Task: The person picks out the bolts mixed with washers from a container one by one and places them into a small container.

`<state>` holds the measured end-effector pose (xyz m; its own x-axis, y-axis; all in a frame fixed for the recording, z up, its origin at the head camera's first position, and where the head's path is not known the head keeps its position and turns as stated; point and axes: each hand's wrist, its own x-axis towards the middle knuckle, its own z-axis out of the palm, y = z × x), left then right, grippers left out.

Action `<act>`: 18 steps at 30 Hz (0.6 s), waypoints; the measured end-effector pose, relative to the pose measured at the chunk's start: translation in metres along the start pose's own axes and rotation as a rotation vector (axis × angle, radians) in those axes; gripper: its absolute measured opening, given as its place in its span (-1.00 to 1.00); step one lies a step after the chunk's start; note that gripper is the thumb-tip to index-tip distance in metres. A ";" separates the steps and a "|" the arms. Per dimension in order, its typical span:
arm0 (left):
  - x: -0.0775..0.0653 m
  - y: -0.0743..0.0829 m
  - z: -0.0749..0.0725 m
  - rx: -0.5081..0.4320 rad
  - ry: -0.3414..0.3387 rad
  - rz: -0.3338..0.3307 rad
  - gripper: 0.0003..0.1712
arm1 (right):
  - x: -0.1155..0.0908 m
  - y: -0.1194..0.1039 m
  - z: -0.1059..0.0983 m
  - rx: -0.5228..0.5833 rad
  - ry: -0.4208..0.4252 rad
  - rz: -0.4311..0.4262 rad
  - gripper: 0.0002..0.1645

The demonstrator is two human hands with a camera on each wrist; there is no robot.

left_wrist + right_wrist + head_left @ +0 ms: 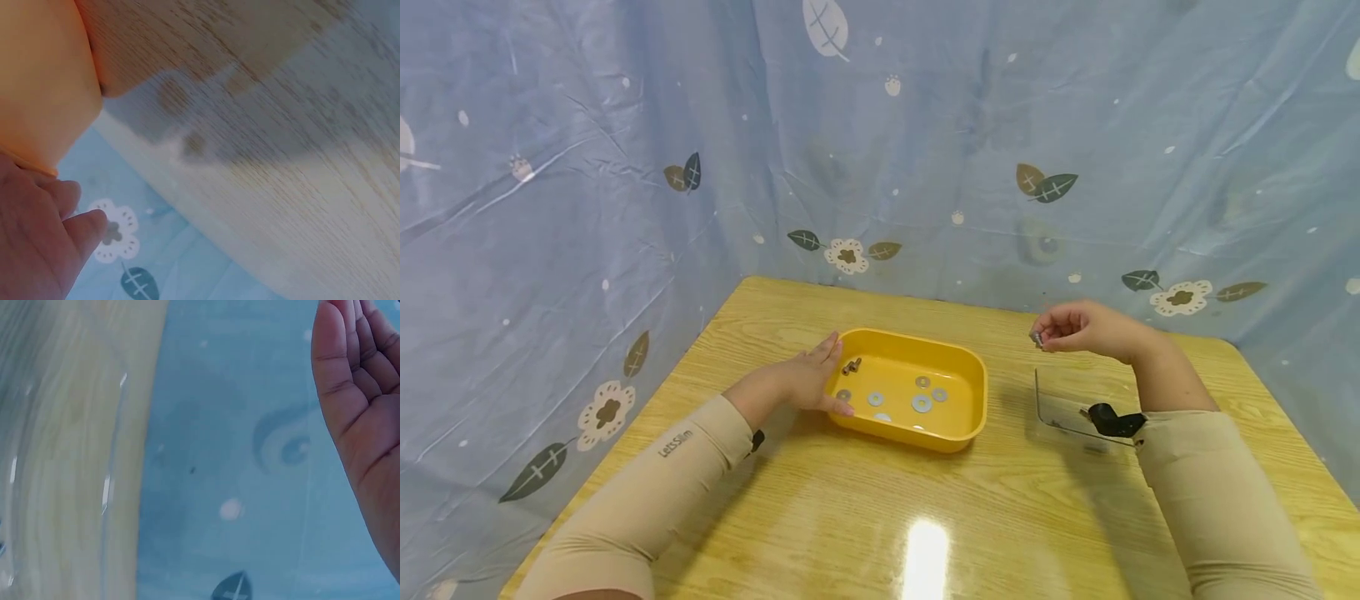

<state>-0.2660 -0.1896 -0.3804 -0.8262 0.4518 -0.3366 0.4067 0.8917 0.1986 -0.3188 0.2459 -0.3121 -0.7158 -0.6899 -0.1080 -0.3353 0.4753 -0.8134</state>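
Observation:
A yellow tray sits on the table with several grey washers and a few small screws in it. My left hand holds its left end, the thumb at the near corner and the fingers at the far corner. In the left wrist view the fingers lie against the tray's rim. My right hand is raised at the right and pinches a small grey metal piece; its exact kind I cannot tell. Below that hand is a clear plastic container, partly hidden by the forearm.
Light wood tabletop spreads under everything, with a bright reflection near its front. A blue patterned curtain hangs along the table's back and left sides. The black wrist strap on the right arm overlaps the clear container.

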 end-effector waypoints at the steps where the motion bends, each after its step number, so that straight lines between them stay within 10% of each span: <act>1: 0.001 0.000 0.000 -0.003 -0.002 -0.002 0.38 | -0.004 0.003 -0.002 -0.001 0.000 0.017 -0.69; 18: 0.002 -0.002 0.003 0.000 0.010 0.002 0.40 | -0.024 0.047 -0.010 0.107 -0.138 0.194 -0.72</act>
<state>-0.2672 -0.1908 -0.3845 -0.8289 0.4537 -0.3272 0.4088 0.8906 0.1991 -0.3236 0.2899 -0.3418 -0.6675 -0.6629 -0.3392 -0.1279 0.5508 -0.8248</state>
